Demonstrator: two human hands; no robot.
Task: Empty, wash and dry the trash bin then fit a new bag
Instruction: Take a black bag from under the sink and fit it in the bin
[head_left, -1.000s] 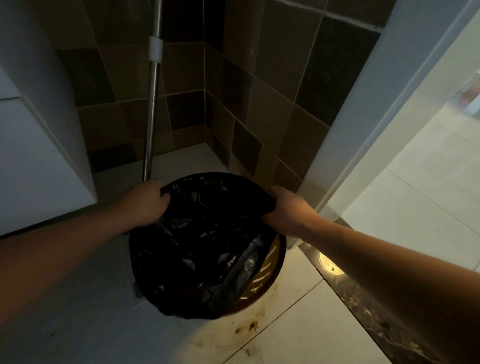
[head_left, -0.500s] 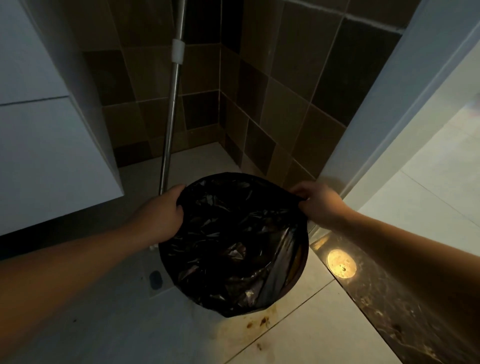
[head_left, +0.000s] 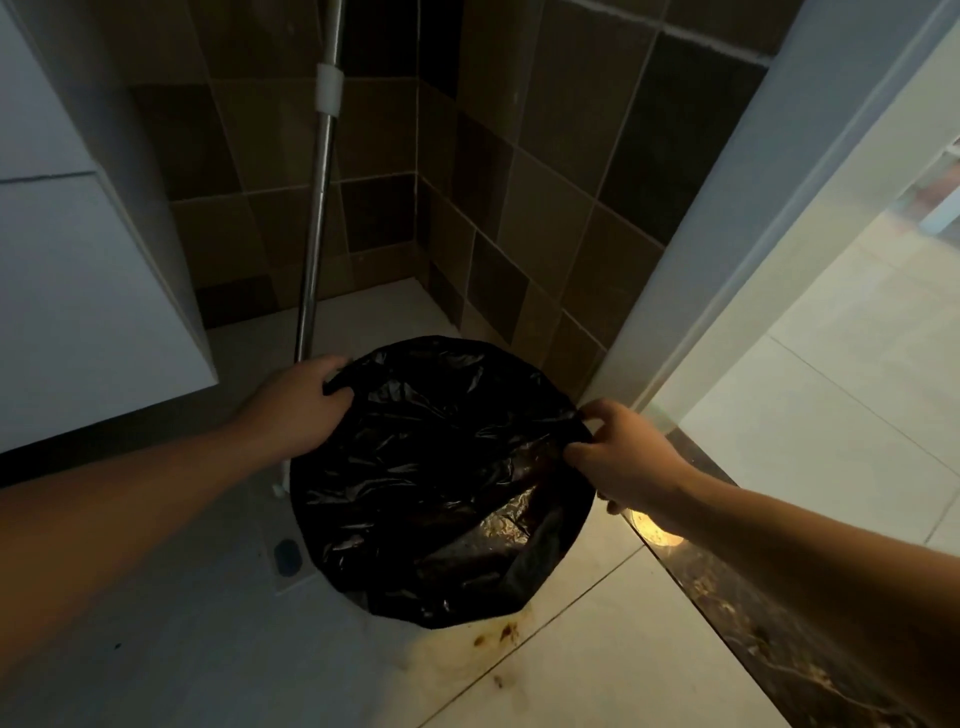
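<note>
A black plastic trash bag (head_left: 436, 478) is spread wide over the round trash bin on the floor, and it hides the bin almost fully. My left hand (head_left: 298, 410) grips the bag's edge at its far left. My right hand (head_left: 621, 454) pinches the bag's edge at the right, fingers curled round the plastic. The bag's mouth is stretched between my two hands.
A metal mop pole (head_left: 319, 208) leans in the tiled corner behind the bin. A white cabinet (head_left: 78, 270) hangs at the left. A white door frame (head_left: 727, 249) and a dark marble threshold (head_left: 769, 613) lie at the right. Brown stains (head_left: 498, 636) mark the floor tile.
Both hands have drawn the bag's edge outward and over the bin. The brown slatted bin wall seen at the right a second ago is now covered. The view has shifted left.
</note>
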